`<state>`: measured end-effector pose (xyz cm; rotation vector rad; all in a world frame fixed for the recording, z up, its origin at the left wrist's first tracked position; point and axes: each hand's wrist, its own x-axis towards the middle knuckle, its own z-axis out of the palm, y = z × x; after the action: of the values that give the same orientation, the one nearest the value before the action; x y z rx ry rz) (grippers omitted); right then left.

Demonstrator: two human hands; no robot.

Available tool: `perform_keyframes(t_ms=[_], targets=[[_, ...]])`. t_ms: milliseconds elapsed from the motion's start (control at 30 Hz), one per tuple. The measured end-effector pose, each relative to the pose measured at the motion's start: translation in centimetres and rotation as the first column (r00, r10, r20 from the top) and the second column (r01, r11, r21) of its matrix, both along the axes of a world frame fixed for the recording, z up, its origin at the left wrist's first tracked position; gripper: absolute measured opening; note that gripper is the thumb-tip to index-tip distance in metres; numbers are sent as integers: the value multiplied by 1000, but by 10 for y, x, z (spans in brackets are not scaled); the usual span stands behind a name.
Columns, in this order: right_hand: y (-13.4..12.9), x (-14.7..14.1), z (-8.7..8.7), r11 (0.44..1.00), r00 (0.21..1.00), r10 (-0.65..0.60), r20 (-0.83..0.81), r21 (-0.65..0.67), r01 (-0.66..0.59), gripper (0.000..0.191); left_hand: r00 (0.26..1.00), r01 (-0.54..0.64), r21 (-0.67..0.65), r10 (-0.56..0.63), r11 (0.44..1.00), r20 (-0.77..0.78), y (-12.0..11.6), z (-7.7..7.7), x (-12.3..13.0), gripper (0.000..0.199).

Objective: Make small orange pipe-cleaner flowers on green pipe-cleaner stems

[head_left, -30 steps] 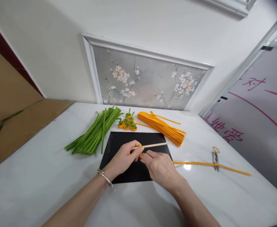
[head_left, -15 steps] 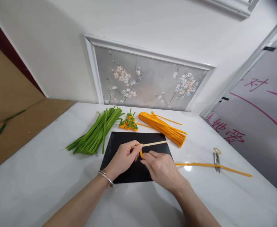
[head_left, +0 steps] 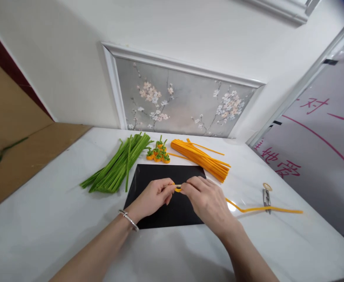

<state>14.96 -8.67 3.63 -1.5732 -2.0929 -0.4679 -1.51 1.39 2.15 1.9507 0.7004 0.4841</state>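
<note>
Above a black mat (head_left: 162, 217), my left hand (head_left: 152, 197) is closed in a pinch around a thin pale stick (head_left: 178, 186) and the end of an orange pipe cleaner (head_left: 262, 209). My right hand (head_left: 207, 201) has its fingertips together on the pipe cleaner, close against the stick. A small orange loop shows below the stick between the two hands. The pipe cleaner's long tail runs out to the right past my right hand, across a pair of metal nippers (head_left: 267, 199). My right fingers hide the far part of the stick.
A bundle of green pipe cleaners (head_left: 113, 172) lies left of the mat, an orange bundle (head_left: 202, 158) right. Between them sit several small orange-and-green pieces (head_left: 158, 152). Cardboard (head_left: 22, 156) stands at the left; a whiteboard (head_left: 315, 129) leans at the right.
My right hand has moved up and over the stick, covering its free end. The pipe cleaner's tail has been drawn inward and now bends beside the hand.
</note>
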Motion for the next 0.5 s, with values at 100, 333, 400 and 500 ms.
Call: perform_keyframes(t_ms=[100,333,400,500], targets=[[2,4,7,1000,999,-8,42,-12,9,14,996,91,-88,-91,992,5,1,0,-1,37],[8,11,29,980,997,-42,69,-190,55,14,970,245,-115,-244,963,18,-2,7,-4,33],[12,17,35,957,999,-40,1,-288,38,18,965,261,-118,-262,958,7,-5,11,-4,33],[21,32,36,910,978,38,-206,-396,-119,21,961,275,-113,-277,955,3,-10,16,-3,32]])
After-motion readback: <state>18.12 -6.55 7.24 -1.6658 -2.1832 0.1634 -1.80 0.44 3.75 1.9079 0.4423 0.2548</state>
